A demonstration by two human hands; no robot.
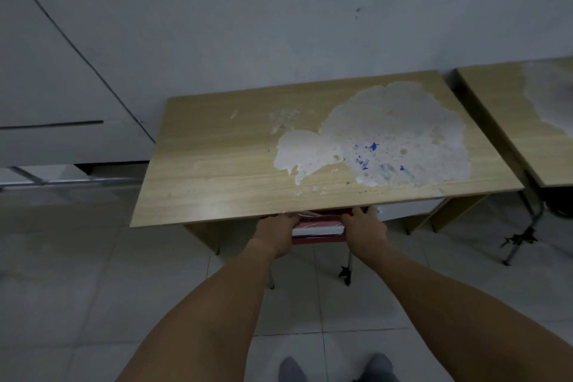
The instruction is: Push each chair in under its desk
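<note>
Fingers (280, 220) grip red chair (317, 230) (mostly under desk (217, 164)).

Both hands grip the red chair (317, 228) back at the near edge of the wooden desk (235, 164): left hand (275, 234) on its left end, right hand (363, 231) on its right end; chair seat hidden beneath desktop

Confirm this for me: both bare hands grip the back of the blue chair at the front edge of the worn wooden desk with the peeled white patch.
Not quite: the chair is red, not blue. The head view shows the left hand and right hand gripping the back of the red chair at the front edge of the worn wooden desk with the peeled white patch.
</note>
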